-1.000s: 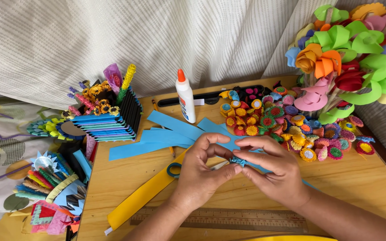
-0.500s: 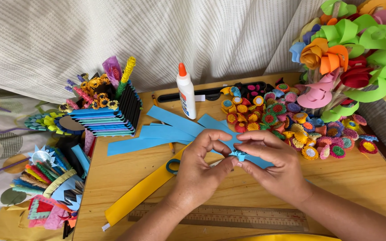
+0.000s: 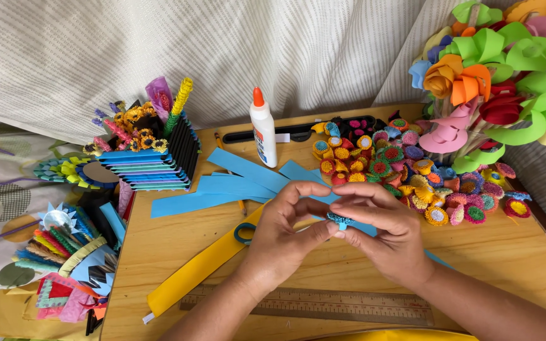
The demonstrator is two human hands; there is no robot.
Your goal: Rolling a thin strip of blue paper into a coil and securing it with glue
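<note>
My left hand (image 3: 280,237) and my right hand (image 3: 383,233) meet over the middle of a wooden table (image 3: 507,259). Between their fingertips they pinch a small blue fringed paper roll (image 3: 339,219). A blue paper tail runs from under my right hand toward the right. Blue paper strips (image 3: 235,184) lie fanned out just behind my hands. A yellow paper strip (image 3: 200,268) slants across the table under my left wrist, with a blue scissor handle (image 3: 244,233) lying on it.
A white glue bottle (image 3: 263,131) stands behind the strips. Several small rolled paper flowers (image 3: 406,167) are piled at the right, below large paper flowers (image 3: 494,76). A striped paper holder (image 3: 153,161) sits at left. A wooden ruler (image 3: 323,304) lies near the front edge.
The hands stay joined on the blue roll, fingers shifting slightly around it. The view has tilted a little, so everything sits lower in the frame.
</note>
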